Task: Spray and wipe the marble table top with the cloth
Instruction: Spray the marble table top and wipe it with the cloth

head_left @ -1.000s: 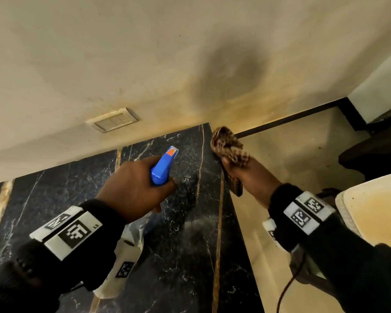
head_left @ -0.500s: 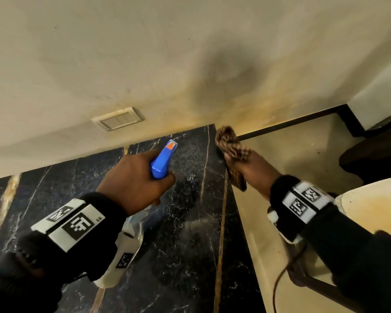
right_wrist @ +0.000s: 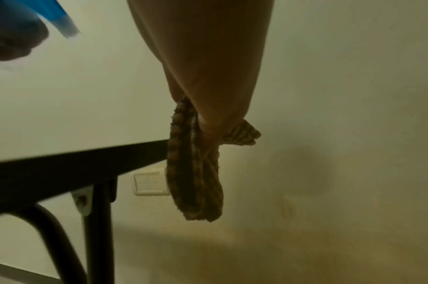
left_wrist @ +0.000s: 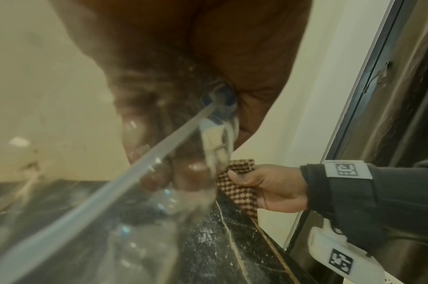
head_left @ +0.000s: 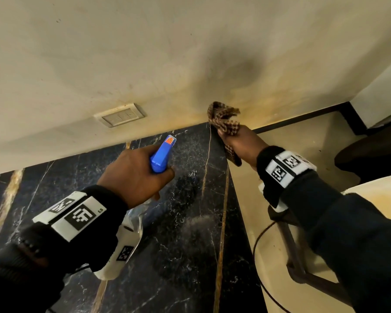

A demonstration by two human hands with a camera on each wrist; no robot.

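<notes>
The left hand (head_left: 133, 175) is wrapped around the neck of a clear spray bottle (head_left: 161, 154) with a blue head, nozzle aimed at the far right corner of the dark marble tabletop (head_left: 185, 233), where fine white droplets already speckle the stone. The right hand (head_left: 242, 143) waits just off the tabletop's right edge, its fingers (left_wrist: 234, 175) bunched tight on a brown checked cloth (head_left: 224, 123), most of which hangs free over the floor (head_left: 303, 136) rather than on the marble. This looks like the spraying step, with wiping still to come. I'd say the thing to do is keep the nozzle low and pointed down at the stone, so mist doesn't drift onto the stained wall (head_left: 190, 53) or the switch plate (head_left: 120, 115) close behind. Then open the cloth out flatter before bringing it in; a wad like that would only smear a narrow track.
</notes>
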